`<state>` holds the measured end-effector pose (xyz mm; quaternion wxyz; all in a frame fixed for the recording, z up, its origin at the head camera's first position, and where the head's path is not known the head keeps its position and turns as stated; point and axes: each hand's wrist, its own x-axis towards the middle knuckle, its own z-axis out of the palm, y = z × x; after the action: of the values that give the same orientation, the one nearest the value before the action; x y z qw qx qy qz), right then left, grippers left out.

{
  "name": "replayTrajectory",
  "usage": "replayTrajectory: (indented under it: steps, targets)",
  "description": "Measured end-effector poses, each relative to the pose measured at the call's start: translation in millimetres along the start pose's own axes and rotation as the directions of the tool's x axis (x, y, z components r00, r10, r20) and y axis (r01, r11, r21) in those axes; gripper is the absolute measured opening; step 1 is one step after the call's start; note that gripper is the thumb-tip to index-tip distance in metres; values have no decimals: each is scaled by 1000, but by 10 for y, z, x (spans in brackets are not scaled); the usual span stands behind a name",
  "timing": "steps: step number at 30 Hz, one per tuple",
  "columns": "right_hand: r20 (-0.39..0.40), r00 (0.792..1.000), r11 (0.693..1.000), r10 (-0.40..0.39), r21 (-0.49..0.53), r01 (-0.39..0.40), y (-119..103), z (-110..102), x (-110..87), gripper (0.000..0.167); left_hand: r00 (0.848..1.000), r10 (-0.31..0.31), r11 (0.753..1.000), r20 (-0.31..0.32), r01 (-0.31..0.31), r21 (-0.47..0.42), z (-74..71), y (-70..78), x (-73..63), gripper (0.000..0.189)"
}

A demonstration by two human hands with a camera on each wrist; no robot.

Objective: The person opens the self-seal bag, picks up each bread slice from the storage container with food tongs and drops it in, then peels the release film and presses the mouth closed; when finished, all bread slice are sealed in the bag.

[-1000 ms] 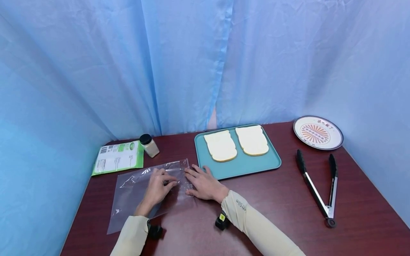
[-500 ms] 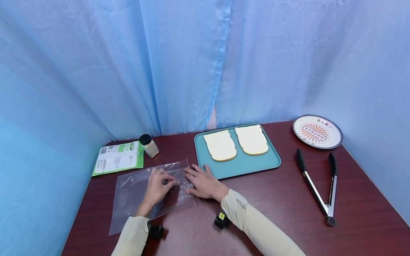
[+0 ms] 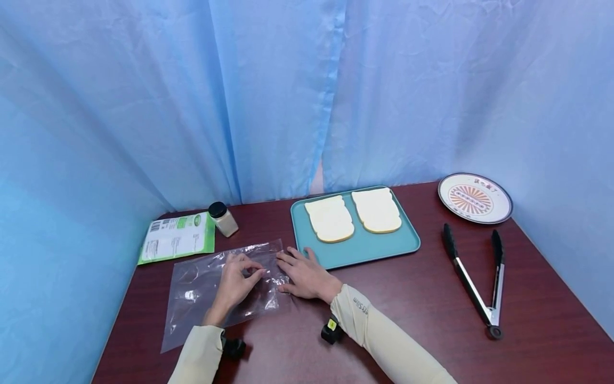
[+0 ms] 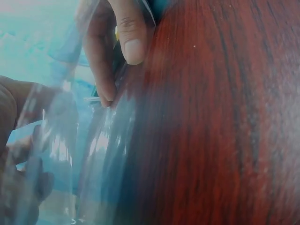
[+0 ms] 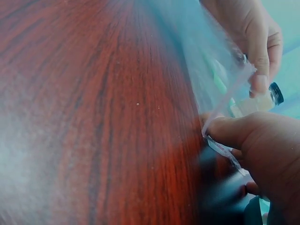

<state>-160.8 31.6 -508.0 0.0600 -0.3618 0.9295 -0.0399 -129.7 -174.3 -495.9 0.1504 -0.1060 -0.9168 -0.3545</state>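
A clear plastic zip bag [image 3: 189, 306] lies flat on the table, its mouth end toward the right. My left hand [image 3: 236, 281] pinches the bag's film near that end between thumb and forefinger. Over the mouth edge rests my right hand [image 3: 305, 274], its fingers spread and fairly straight, touching the bag. In the right wrist view the mouth strip [image 5: 229, 97] runs as a raised line between both hands, with a gap between the layers. The left wrist view shows my right thumb [image 4: 133, 44] beside the film; my left fingers are partly blurred behind the plastic.
Behind stands a teal tray [image 3: 369, 253] with two bread slices [image 3: 331, 218]. A black-lidded jar [image 3: 224, 218] and a green-white packet [image 3: 177, 237] sit at the back left. Tongs [image 3: 479, 288] lie spread at right, below a patterned plate [image 3: 475, 198]. Blue curtains enclose the table.
The bag's film has shifted and lifted slightly, with new bright creases around my left hand. Both hands stay almost in the same place.
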Motion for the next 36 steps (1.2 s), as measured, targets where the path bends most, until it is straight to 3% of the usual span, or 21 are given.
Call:
replayTrajectory:
  steps: [8, 18, 27, 36]
  targets:
    - [10, 1000, 1000, 1, 4, -1, -1, -6, -3, 64, 995, 85, 996, -58, -86, -2, 29, -15, -14, 9]
    - [4, 1000, 1000, -1, 8, 1, 4, -4, 4, 64, 996, 61, 998, -58, -62, -3, 24, 7, -3, 10]
    - [-47, 999, 1000, -24, -4, 24, 26, -18, -14, 60, 999, 22, 1000, -35, -22, -5, 29, 9, -9, 10]
    - [-98, 994, 998, -54, 31, 57, 44, -78, -39, 57, 995, 78, 997, -61, -78, -7, 57, -14, 4, 12]
